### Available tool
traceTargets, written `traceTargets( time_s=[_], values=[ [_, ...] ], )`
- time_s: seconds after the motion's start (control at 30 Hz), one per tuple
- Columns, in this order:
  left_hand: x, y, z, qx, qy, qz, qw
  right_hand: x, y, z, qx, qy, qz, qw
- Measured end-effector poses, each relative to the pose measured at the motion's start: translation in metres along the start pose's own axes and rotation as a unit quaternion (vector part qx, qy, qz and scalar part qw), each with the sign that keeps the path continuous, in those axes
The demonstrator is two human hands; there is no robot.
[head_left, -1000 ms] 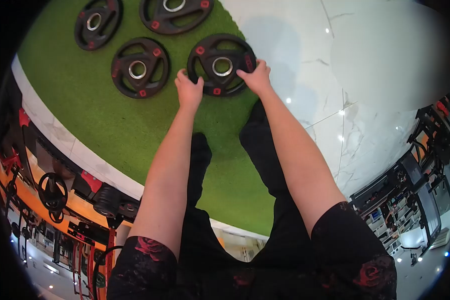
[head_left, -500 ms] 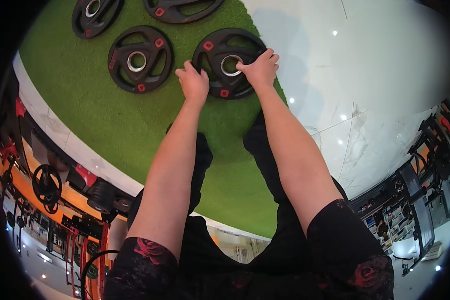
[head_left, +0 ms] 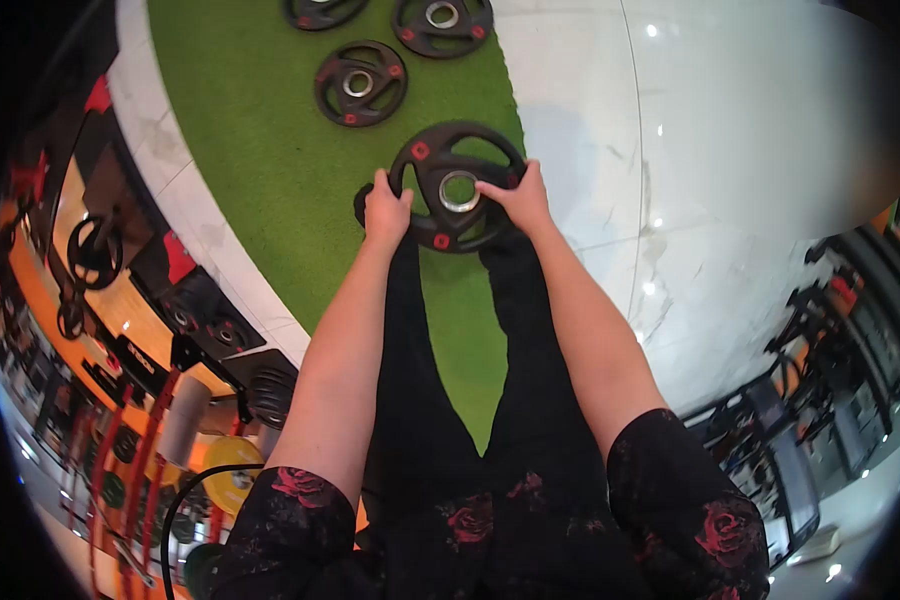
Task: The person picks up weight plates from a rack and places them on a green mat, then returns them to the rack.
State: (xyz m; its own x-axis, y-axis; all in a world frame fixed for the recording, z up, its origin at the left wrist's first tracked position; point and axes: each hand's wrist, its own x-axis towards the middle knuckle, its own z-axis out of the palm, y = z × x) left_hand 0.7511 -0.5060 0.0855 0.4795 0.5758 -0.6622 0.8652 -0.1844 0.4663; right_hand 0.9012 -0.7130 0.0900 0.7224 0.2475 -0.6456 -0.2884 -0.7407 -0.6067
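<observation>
A black weight plate (head_left: 440, 165) with red marks and a steel centre ring is lifted off the green turf, held in front of my legs. My left hand (head_left: 385, 210) grips its left edge. My right hand (head_left: 515, 197) holds its right side, fingers through a grip slot near the centre ring. Both arms reach straight down.
Three more black weight plates, one (head_left: 360, 82) close and others (head_left: 442, 22) (head_left: 320, 10) farther, lie on the green turf strip (head_left: 260, 170). White marble floor (head_left: 730, 150) spreads to the right. Gym racks and plates (head_left: 100, 250) line the left; machines (head_left: 830, 340) stand at the right.
The plate has come up off the turf in both hands. I have straightened up, so the other plates look farther away.
</observation>
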Motion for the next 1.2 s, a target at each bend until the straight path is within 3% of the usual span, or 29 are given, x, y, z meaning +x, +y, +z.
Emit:
traceTargets(
  time_s=[0.17, 0.23, 0.4, 0.57, 0.73, 0.83, 0.9, 0.97, 1.2],
  values=[
    [-0.094, -0.016, -0.048, -0.071, 0.058, -0.035, 0.995, -0.06, -0.04, -0.015, -0.017, -0.086, -0.049, 0.995],
    [-0.121, -0.032, -0.06, -0.094, 0.078, -0.069, 0.99, -0.074, -0.052, -0.005, -0.096, -0.102, -0.096, 0.985],
    [-0.176, -0.103, -0.078, -0.166, 0.159, -0.096, 0.968, -0.117, -0.076, 0.046, -0.117, -0.144, -0.162, 0.969],
    [-0.226, -0.204, -0.107, -0.212, 0.198, -0.147, 0.946, -0.173, -0.072, 0.143, -0.176, -0.158, -0.188, 0.953],
    [-0.283, -0.35, -0.138, -0.217, 0.199, -0.206, 0.933, -0.259, -0.056, 0.272, -0.159, -0.202, -0.155, 0.954],
    [-0.317, -0.438, -0.162, -0.216, 0.242, -0.189, 0.927, -0.327, -0.058, 0.348, -0.129, -0.233, -0.121, 0.956],
    [-0.339, -0.496, -0.176, -0.202, 0.263, -0.205, 0.921, -0.359, -0.045, 0.397, -0.148, -0.239, -0.178, 0.943],
    [-0.36, -0.535, -0.201, -0.209, 0.256, -0.243, 0.912, -0.397, -0.058, 0.437, -0.139, -0.277, -0.134, 0.941],
    [-0.39, -0.657, -0.261, -0.156, 0.292, -0.268, 0.905, -0.451, -0.06, 0.582, -0.188, -0.312, -0.239, 0.9]
  ],
)
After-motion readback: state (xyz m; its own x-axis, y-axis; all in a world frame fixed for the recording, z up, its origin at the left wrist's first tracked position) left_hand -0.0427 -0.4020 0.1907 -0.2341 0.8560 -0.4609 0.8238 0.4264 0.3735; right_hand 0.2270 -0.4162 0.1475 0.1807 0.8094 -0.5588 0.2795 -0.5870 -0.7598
